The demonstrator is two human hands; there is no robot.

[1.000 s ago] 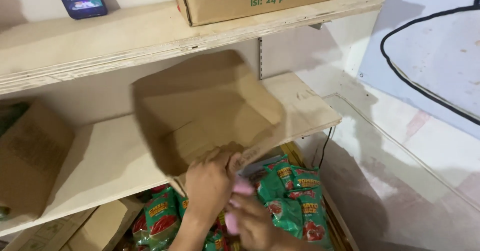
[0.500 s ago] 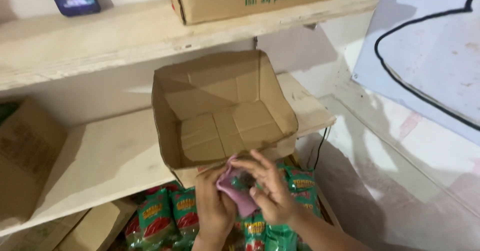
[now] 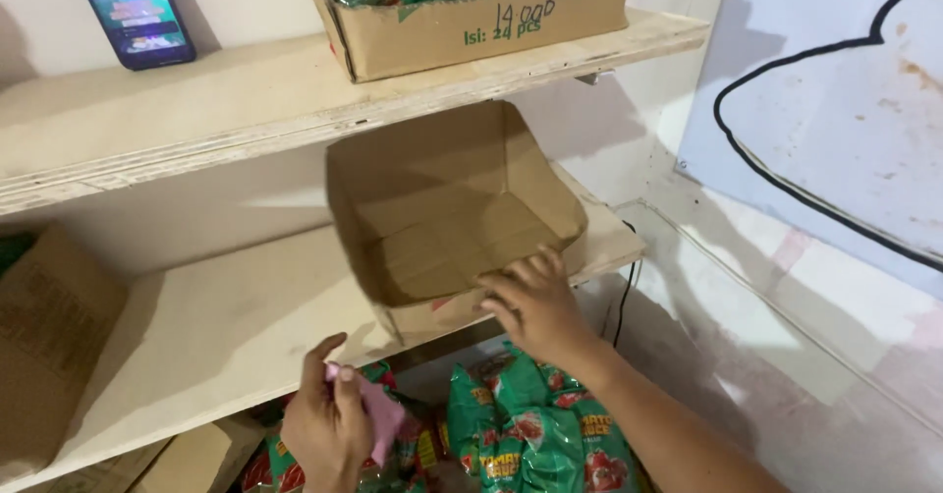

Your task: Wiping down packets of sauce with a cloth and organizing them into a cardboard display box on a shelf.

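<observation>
An empty brown cardboard tray sits tilted on the shelf, its front edge under the right hand. Green-and-red snack packets lie below both hands. Well above them stands a packet-filled carton; up-left of the left hand, a lit phone screen; far left, another brown box.

Empty brown cardboard tray on shelf, pink cloth below.
</observation>
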